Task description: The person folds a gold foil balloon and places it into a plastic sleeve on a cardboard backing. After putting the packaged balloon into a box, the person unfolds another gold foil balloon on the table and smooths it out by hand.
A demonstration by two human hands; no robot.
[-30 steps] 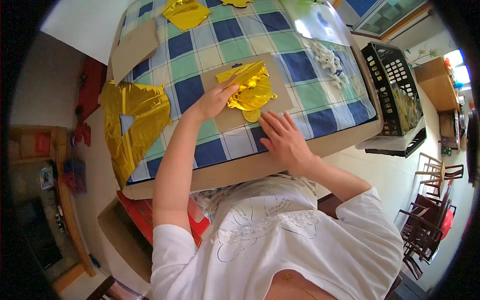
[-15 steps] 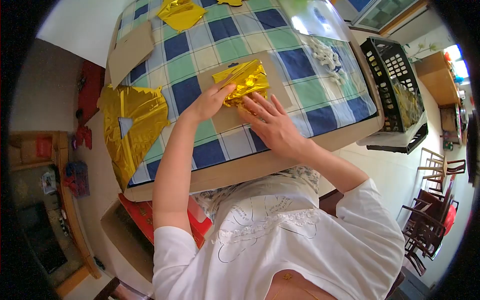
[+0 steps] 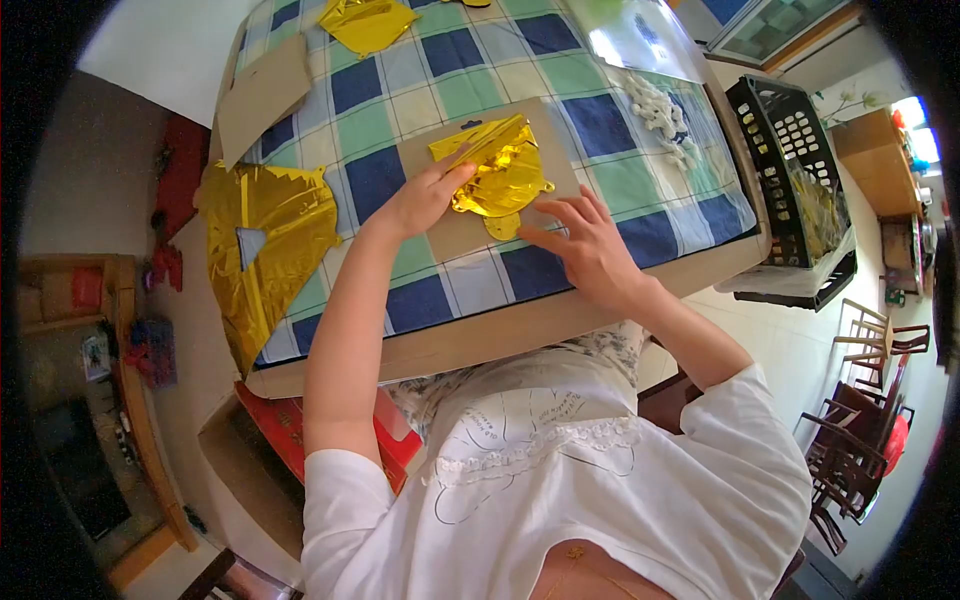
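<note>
A folded gold foil balloon (image 3: 500, 175) lies shiny and creased on a brown cardboard sheet (image 3: 450, 240) with a hang hole at its far edge. My left hand (image 3: 425, 198) holds the balloon's left side, thumb and fingers closed at the folded edge. Just to the right of the foil, my right hand (image 3: 590, 245) is apart from it with fingers spread and slightly bent. A rounded foil tab sticks out toward me between the two hands.
A checked cloth (image 3: 450, 300) covers the table. Large gold foil (image 3: 275, 225) hangs over the left edge, near another cardboard sheet (image 3: 265, 100). More gold foil (image 3: 367, 25) lies at the back. White string (image 3: 655, 110) and a black crate (image 3: 790, 170) are at the right.
My right hand has lifted off the foil and moved right, uncovering the foil's near side and rounded tab. My left hand keeps its hold in almost the same place.
</note>
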